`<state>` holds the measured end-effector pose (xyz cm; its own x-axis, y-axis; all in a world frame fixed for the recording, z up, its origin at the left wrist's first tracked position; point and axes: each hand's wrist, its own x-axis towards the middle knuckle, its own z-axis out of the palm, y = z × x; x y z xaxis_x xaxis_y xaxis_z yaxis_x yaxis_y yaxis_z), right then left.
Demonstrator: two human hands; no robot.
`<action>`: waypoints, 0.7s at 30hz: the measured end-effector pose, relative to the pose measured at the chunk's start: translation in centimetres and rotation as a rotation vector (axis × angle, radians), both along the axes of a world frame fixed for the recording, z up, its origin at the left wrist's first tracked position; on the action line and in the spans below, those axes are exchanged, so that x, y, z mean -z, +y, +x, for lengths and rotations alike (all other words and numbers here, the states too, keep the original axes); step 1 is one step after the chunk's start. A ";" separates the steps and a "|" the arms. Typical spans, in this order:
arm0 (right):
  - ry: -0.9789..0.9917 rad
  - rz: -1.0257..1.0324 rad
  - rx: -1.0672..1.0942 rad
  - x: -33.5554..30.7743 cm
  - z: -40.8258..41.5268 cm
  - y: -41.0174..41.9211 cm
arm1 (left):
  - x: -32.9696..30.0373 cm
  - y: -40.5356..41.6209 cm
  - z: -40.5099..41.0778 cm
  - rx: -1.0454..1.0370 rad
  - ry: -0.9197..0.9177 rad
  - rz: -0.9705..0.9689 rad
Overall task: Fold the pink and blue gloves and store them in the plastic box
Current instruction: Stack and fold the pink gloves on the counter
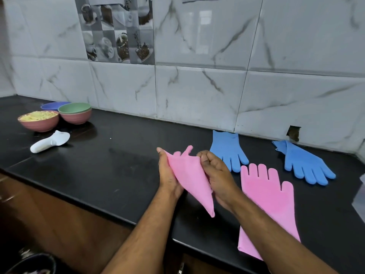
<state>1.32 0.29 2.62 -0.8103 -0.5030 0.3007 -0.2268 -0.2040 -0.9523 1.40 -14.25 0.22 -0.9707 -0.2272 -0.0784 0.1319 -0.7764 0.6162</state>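
Note:
Both of my hands hold a folded pink glove [189,175] above the black counter [118,155], its cuff tip pointing down toward me. My left hand [167,175] supports its left edge, fingers along the glove. My right hand [215,171] pinches its upper right corner. A second pink glove [264,196] lies flat on the counter to the right, partly under my right forearm. Two blue gloves lie farther back: one [227,151] near the wall, the other [304,165] at the right. A clear plastic edge [360,194], perhaps the box, shows at the far right.
At the back left stand a pink bowl with yellow food [39,120], stacked green and pink bowls [76,113] and a blue bowl [51,105]. A white handheld tool [49,142] lies beside them. The counter's front edge runs diagonally; a tiled wall closes the back.

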 end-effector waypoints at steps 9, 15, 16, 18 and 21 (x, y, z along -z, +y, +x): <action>0.102 0.114 0.245 0.1 -1.3 5.1 | -0.7 3.3 2.3 0.047 -0.038 -0.141; -0.156 0.213 0.196 0.5 -1.0 4.9 | -1.3 6.4 1.7 0.226 -0.012 -0.042; -0.193 0.158 0.198 0.4 -1.0 5.0 | -1.3 7.1 1.4 0.248 -0.024 -0.045; -0.198 0.153 0.237 0.3 -1.1 5.4 | -1.4 8.4 0.7 0.256 -0.064 -0.071; -0.194 0.175 0.346 0.3 -1.6 6.4 | -1.3 10.1 -0.5 0.261 -0.085 -0.114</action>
